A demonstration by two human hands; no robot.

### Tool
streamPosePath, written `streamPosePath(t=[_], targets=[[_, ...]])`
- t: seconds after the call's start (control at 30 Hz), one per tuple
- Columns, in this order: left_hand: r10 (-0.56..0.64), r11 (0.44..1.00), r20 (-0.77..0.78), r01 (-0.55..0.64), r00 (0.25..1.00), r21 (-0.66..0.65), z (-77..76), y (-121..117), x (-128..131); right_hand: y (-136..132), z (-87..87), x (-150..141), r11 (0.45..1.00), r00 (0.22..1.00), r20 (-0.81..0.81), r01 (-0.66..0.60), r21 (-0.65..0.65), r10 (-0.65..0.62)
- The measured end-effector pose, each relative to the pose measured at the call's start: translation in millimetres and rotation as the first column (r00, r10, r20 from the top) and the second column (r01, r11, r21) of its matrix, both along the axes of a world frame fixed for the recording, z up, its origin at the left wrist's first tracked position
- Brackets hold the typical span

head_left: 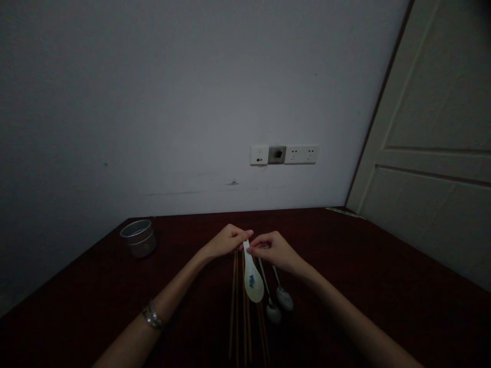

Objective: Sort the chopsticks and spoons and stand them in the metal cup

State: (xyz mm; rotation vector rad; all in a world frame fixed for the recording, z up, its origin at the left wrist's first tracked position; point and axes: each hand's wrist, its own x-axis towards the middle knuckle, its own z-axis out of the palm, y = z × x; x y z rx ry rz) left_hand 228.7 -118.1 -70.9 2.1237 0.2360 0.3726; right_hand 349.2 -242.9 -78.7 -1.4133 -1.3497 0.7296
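Note:
A white ceramic spoon [252, 276] with a blue mark in its bowl lies lengthwise on the dark red table [345, 266]. My left hand [226, 241] and my right hand [273, 250] both pinch the far end of its handle, fingers closed. Several wooden chopsticks [240, 317] lie under and beside the spoon, running toward me. Two metal spoons [279, 300] lie just right of it, their handles under my right hand. A bracelet [152, 317] is on my left wrist.
A small metal cup [138, 237] stands at the table's far left corner. A grey wall with a socket strip [284, 154] rises behind the table. A pale door [433, 153] is on the right.

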Motion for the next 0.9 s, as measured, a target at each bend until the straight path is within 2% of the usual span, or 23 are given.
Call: streamPosePath(t=[0.1,0.17,0.23,0.3,0.4,0.5,0.6,0.67,0.77,0.9], targets=[[0.035,0.999,0.042,-0.035,0.999,-0.011,-3.3,4,1,0,1.6,11,0.998,1.0,0.026,0.018,-0.066,-0.017],[0.105,0.993,0.062,-0.101,0.993,-0.062,-9.4,14,1,-1,1.2,26,0.99,0.997,0.063,0.045,-0.13,-0.037],[0.194,0.969,0.083,-0.178,0.977,-0.169,-19.1,28,1,-2,-1.0,46,0.972,0.993,0.093,0.085,-0.217,-0.067],[0.275,0.918,0.12,-0.224,0.954,-0.328,-30.6,45,1,-5,-5.1,68,0.952,0.991,0.082,0.123,-0.281,-0.103],[0.385,0.778,0.192,-0.205,0.903,-0.594,-46.3,68,-4,-9,-14.4,95,0.93,0.992,0.028,0.122,-0.348,-0.12],[0.498,0.581,0.221,-0.133,0.839,-0.803,-57.3,87,-13,-11,-26.1,113,0.901,0.994,0.023,0.104,-0.422,-0.104],[0.569,0.388,0.165,-0.086,0.806,-0.918,-66.3,100,-23,-10,-37.4,123,0.87,0.996,0.023,0.089,-0.485,-0.089],[0.604,0.289,0.125,-0.07,0.787,-0.955,-72.4,108,-28,-10,-43.1,126,0.854,0.997,0.016,0.073,-0.515,-0.076],[0.658,0.208,0.087,-0.069,0.748,-0.976,-80.6,116,-32,-10,-47.8,129,0.843,0.998,0.019,0.057,-0.535,-0.055],[0.669,0.17,0.085,-0.04,0.738,-0.985,-85.6,119,-33,-11,-49.3,129,0.832,0.999,0.015,0.037,-0.553,-0.035]])
